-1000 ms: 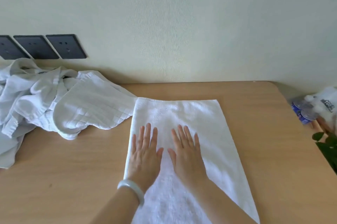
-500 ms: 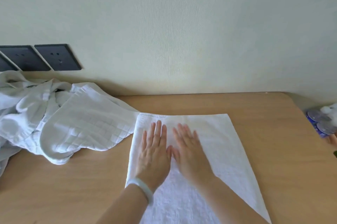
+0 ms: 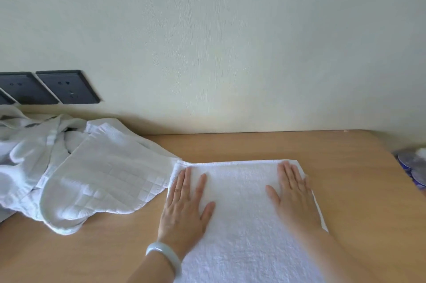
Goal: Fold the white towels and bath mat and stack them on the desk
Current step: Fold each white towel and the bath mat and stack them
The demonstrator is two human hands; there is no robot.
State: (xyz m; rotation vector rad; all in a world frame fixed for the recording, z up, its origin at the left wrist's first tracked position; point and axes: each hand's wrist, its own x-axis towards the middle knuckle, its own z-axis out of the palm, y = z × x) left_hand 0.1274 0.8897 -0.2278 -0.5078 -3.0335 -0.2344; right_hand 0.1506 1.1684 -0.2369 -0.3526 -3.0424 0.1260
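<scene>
Towel (image 3: 242,209): laid flat on surface (image 3: 345,190); pressed at far corners by left hand (image 3: 184,211) and right hand (image 3: 292,195), fingers straight, nothing held.

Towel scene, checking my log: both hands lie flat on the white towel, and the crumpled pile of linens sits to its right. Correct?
No. In the head view the left hand and right hand lie flat on the white towel, but the crumpled pile of linens sits to its left.
</scene>
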